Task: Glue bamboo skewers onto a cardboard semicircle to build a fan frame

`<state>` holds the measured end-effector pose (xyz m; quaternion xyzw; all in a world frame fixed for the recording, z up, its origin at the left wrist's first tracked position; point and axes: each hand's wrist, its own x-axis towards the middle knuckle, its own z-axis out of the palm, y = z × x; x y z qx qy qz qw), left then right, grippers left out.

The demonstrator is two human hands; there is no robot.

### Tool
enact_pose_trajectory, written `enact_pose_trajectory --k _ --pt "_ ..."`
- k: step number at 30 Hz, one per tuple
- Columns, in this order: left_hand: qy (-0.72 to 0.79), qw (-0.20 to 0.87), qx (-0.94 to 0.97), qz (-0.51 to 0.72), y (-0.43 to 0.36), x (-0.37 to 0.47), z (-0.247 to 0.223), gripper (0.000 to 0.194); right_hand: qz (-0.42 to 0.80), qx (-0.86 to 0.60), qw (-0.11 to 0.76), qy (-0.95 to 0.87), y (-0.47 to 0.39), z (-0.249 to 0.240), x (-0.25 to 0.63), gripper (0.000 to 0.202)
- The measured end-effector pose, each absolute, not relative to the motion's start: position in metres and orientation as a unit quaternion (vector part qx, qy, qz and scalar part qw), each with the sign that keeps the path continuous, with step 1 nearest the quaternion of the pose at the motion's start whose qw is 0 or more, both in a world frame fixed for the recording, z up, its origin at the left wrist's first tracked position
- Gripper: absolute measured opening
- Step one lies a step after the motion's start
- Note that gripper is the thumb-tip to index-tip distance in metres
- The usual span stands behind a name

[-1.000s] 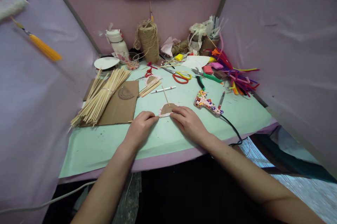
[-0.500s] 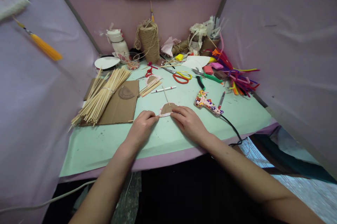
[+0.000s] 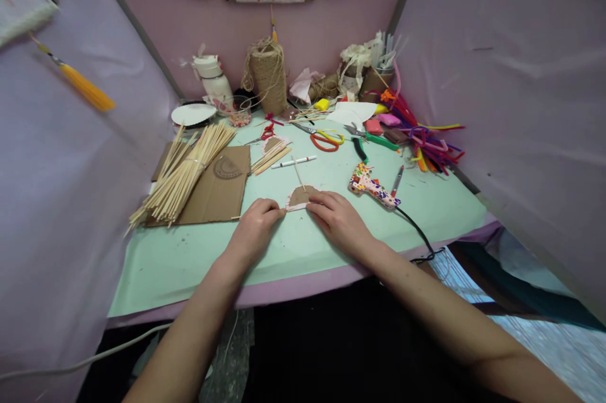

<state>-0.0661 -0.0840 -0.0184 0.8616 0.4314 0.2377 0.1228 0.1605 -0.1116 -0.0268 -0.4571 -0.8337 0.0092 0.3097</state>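
A small brown cardboard half-circle [image 3: 302, 195] with a pale pink scalloped border lies flat on the table in front of me. One thin wooden stick [image 3: 298, 170] points away from its curved top. My left hand [image 3: 256, 224] is closed at its left corner, fingertips pinching a wooden stick [image 3: 235, 218] whose end pokes out left of the knuckles; the rest of that stick is hidden. With fingers bent over the right part of the half-circle, my right hand [image 3: 337, 221] holds it against the table. Its thumb is tucked near the straight edge.
A bundle of sticks [image 3: 189, 169] lies on a cardboard sheet [image 3: 222, 194] at left. To the right lie a patterned glue gun [image 3: 374, 186] with a black cord and a marker [image 3: 398, 180]. Scissors [image 3: 324, 138], pliers [image 3: 374, 138], twine [image 3: 269, 74] and pipe cleaners [image 3: 433, 144] stand or lie behind.
Both hands stay almost still on the half-circle and stick. The view has shifted very slightly.
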Motion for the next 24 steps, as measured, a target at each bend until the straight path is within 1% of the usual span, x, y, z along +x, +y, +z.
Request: enact_pose_trajectory --k 8,14,20,24 --pt "0.431 0.125 0.861 0.239 -0.0844 -0.0652 -0.017 0.025 0.014 -0.457 0.315 -0.832 -0.1117 -0.0257 0.1598 0.022" --pt "0.45 0.152 0.848 0.235 -0.0841 -0.0648 -0.0159 0.023 0.011 -0.46 0.306 -0.833 -0.1119 -0.0272 0.1607 0.022" --pt "0.439 0.128 0.857 0.237 -0.0844 -0.0646 -0.0154 0.025 0.005 -0.456 0.31 -0.834 -0.1116 -0.0283 0.1611 0.02" --pt "0.442 0.139 0.851 0.246 -0.0841 -0.0641 -0.0164 0.024 0.006 -0.455 0.309 -0.835 -0.1115 -0.0274 0.1608 0.02"
